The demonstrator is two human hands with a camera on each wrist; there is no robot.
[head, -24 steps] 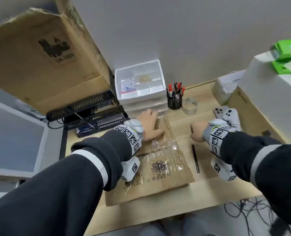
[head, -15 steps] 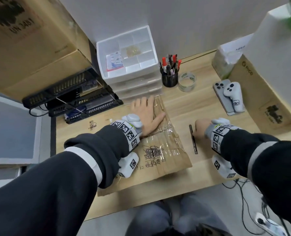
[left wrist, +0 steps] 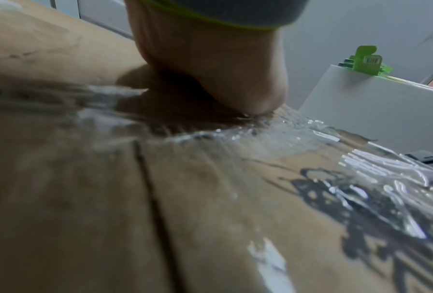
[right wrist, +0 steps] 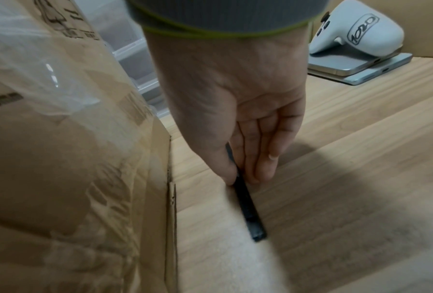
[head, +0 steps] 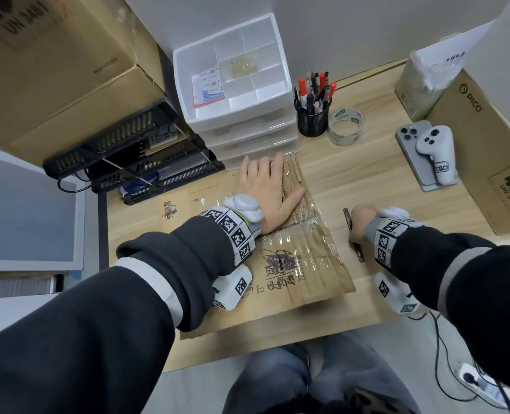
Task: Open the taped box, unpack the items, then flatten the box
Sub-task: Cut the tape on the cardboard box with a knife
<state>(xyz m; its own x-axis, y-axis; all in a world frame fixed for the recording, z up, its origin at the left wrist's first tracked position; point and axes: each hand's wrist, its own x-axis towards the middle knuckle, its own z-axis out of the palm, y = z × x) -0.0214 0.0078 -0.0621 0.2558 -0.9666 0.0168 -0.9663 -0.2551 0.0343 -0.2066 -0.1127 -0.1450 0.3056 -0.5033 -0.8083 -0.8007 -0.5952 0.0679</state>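
Note:
The flattened brown cardboard box lies on the wooden desk, with crinkled clear tape across its print. My left hand presses flat on the box's far half, fingers straight and thumb spread. The left wrist view shows the heel of the left hand on the cardboard. To the right of the box, my right hand reaches down to a slim black cutter lying on the desk. In the right wrist view, thumb and fingers pinch the cutter.
At the back stand a white drawer organiser, a black pen cup and a tape roll. A phone with a white controller and a PICO carton sit right. Black racks and a big carton stand left.
My right hand has moved left from near the controller onto the black cutter and pinched it. The left hand stays pressed on the box. The head view has tilted down.

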